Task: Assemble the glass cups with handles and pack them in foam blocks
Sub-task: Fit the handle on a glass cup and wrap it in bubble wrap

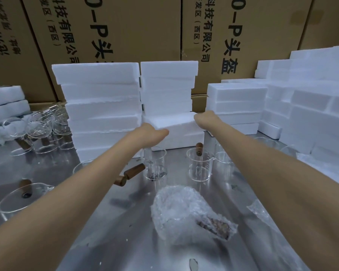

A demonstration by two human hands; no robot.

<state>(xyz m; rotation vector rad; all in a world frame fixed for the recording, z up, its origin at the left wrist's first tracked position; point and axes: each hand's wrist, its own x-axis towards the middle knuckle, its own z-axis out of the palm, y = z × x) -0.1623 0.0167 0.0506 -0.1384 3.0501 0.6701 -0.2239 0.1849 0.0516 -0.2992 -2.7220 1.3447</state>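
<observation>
Both hands take hold of a foam block (174,130) at the tabletop's (125,222) far edge.
Left grip (155,131) and right grip (201,118) clasp its ends; nearer them, handled glass cups (199,165) stand unpacked (packing appears barely begun).

Matt white foam (172,126) — glossy steel table (125,222)

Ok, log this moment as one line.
stage: fetching foam | left hand: grips foam block | right hand: grips same block | cups: waiting on table

Two hands (155,132), two loose wooden handles (134,171), perhaps ten glass cups (199,165), many foam blocks (98,90)
</observation>
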